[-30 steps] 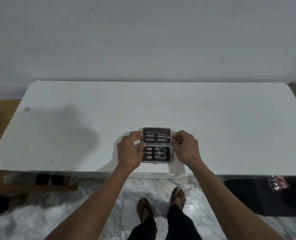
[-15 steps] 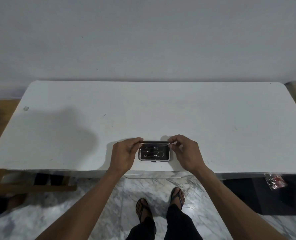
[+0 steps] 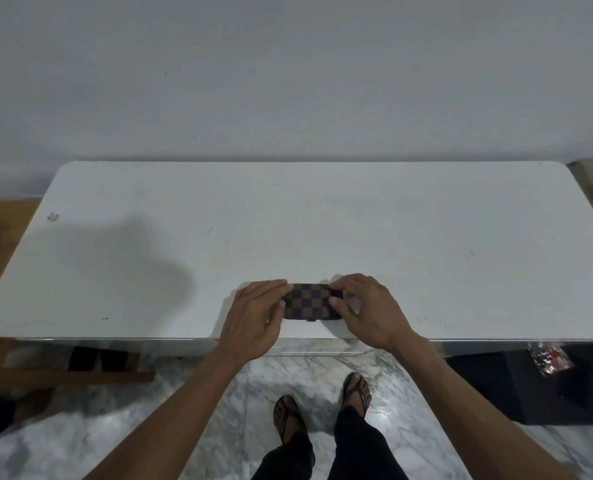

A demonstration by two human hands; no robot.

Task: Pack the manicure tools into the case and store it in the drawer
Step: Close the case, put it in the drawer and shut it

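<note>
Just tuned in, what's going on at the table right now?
A person stands at a white table with both hands on a small brown checkered case near its front edge. The case lies closed and flat. The left hand grips its left end, the right hand its right end, thumb on the lid. No tools lie loose. Storing it is not yet done.

Closed case [image 3: 311, 302] on table [image 3: 426, 237] near front edge, between left hand [image 3: 255, 315] and right hand [image 3: 369, 310].
</note>
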